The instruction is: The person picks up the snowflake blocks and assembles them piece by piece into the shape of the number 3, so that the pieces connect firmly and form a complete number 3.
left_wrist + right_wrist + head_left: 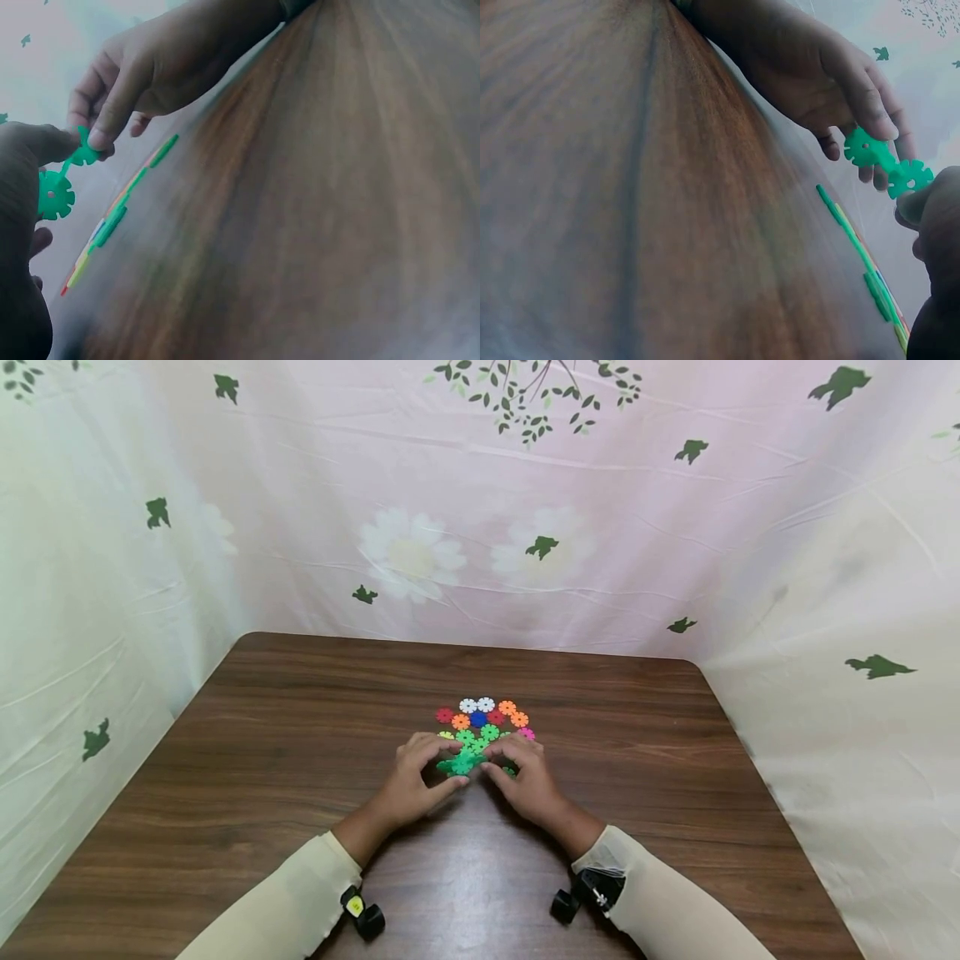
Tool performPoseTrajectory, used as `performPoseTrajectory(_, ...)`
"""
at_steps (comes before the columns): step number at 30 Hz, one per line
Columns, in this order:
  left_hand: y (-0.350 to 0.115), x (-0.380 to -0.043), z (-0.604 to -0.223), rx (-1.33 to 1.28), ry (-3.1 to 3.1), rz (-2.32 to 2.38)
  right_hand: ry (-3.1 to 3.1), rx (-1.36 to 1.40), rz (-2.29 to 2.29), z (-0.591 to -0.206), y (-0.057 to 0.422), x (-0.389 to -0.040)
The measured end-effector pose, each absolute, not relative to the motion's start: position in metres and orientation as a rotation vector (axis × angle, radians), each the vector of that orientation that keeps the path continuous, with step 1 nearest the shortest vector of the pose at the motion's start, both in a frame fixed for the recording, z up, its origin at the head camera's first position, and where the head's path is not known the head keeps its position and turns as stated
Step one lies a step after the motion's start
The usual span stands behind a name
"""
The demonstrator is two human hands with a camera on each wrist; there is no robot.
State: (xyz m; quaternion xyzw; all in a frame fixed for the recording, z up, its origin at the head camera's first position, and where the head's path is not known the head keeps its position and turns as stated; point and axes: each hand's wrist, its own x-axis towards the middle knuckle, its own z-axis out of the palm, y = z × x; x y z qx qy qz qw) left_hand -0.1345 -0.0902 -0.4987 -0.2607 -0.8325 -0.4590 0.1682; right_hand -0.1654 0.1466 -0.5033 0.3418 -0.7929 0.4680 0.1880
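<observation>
Joined green notched discs, like snowflake building discs [462, 763], hang above the table between both hands. My left hand [420, 777] pinches one end; in the right wrist view its thumb lies over a disc [865, 145], with fingers behind. My right hand [528, 777] pinches the other end; in the left wrist view its thumb and finger press on a small green disc [84, 150]. Beyond and partly under the hands lie more flat discs: green [490, 732], blue [478, 719], white [486, 704], orange [461, 722] and pink [527, 733]. The hands hide some of them.
A brown wood-grain table [300, 710] fills the lower view. Behind it and at both sides hangs a pale cloth [480, 602] with leaf, bird and flower prints. Black straps with small devices [370, 922] sit at both wrists.
</observation>
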Motion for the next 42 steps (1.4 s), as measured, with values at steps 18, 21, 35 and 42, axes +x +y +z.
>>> performPoseTrajectory(18, -0.095, -0.146, -0.522, -0.736, -2.246, -1.204, -2.352, 0.872, 1.271, -0.501, 0.147, -0.162)
performPoseTrajectory(21, -0.095, -0.146, -0.522, -0.748, -2.234, -1.210, -2.401, 0.830, 1.232, -0.502, 0.148, -0.163)
performPoseTrajectory(35, -0.092, -0.137, -0.498, -0.708, -2.310, -1.273, -2.632, 1.115, 0.925, -0.497, 0.151, -0.162)
performPoseTrajectory(42, -0.092, -0.136, -0.499, -0.684, -2.337, -1.282, -2.719, 1.186, 0.850, -0.498, 0.151, -0.162)
